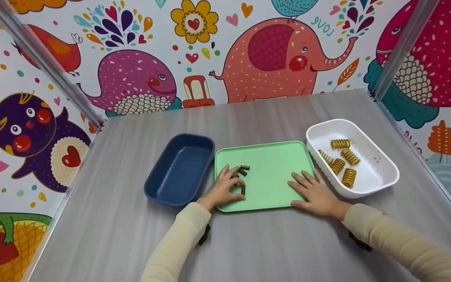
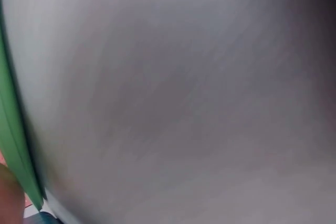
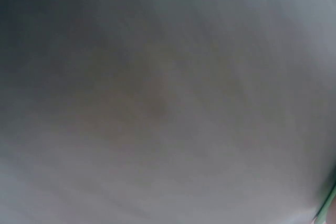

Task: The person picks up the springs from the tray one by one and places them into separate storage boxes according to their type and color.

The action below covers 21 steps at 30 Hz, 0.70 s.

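On the left part of a light green tray [image 1: 268,172] rests my left hand [image 1: 223,190], its fingers spread and gently curved. Several small dark coil springs [image 1: 242,171] lie at its fingertips, and one more dark spring [image 1: 243,189] stands out between thumb and forefinger. Part of this group is hidden behind the fingers. My right hand [image 1: 315,194] lies flat with spread fingers over the tray's right edge and holds nothing. Both wrist views show mostly blurred grey tabletop, with the green tray edge [image 2: 11,124] at the left border of the left wrist view.
Left of the tray stands a dark blue bin [image 1: 178,168] with nothing visible inside. At the right, close against the tray, a white bin [image 1: 378,172] holds several larger yellow springs [image 1: 349,178]. Patterned wall panels [image 1: 202,51] bound the grey table [image 1: 112,203] at back and sides.
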{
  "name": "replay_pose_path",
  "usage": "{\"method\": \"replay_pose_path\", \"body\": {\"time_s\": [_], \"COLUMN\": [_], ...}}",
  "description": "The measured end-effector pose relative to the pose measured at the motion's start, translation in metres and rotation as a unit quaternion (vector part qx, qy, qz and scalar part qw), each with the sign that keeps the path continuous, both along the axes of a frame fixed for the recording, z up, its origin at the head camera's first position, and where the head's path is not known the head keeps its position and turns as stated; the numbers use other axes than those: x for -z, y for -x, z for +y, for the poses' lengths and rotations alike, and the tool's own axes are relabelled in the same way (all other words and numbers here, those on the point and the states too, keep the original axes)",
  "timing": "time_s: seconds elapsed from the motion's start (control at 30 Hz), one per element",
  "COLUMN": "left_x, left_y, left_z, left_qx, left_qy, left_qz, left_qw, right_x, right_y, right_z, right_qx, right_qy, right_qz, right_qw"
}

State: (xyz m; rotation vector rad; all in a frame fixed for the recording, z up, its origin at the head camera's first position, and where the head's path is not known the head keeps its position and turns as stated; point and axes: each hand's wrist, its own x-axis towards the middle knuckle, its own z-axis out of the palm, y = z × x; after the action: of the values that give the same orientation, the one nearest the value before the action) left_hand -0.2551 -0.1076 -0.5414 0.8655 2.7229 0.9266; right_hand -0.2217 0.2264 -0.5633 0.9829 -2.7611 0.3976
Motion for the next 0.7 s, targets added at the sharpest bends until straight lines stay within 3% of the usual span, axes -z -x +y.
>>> {"method": "replay_pose_path", "body": {"time_s": [0.43, 0.7], "left_x": [-0.007, -0.027], "left_y": [0.0, 0.005], "left_z": [0.003, 0.004], "left_qx": [-0.003, 0.003], "left_qy": [-0.067, -0.093], "left_qz": [-0.017, -0.007], "left_qw": [0.9976, 0.9956], "right_x": [-0.002, -0.001], "right_y": [-0.001, 0.0], "right_z": [-0.002, -0.001], "right_qx": [-0.003, -0.009], "right_qy": [0.014, 0.019], "right_qz": [0.008, 0.011], "right_qw": [1.0, 1.0]}}
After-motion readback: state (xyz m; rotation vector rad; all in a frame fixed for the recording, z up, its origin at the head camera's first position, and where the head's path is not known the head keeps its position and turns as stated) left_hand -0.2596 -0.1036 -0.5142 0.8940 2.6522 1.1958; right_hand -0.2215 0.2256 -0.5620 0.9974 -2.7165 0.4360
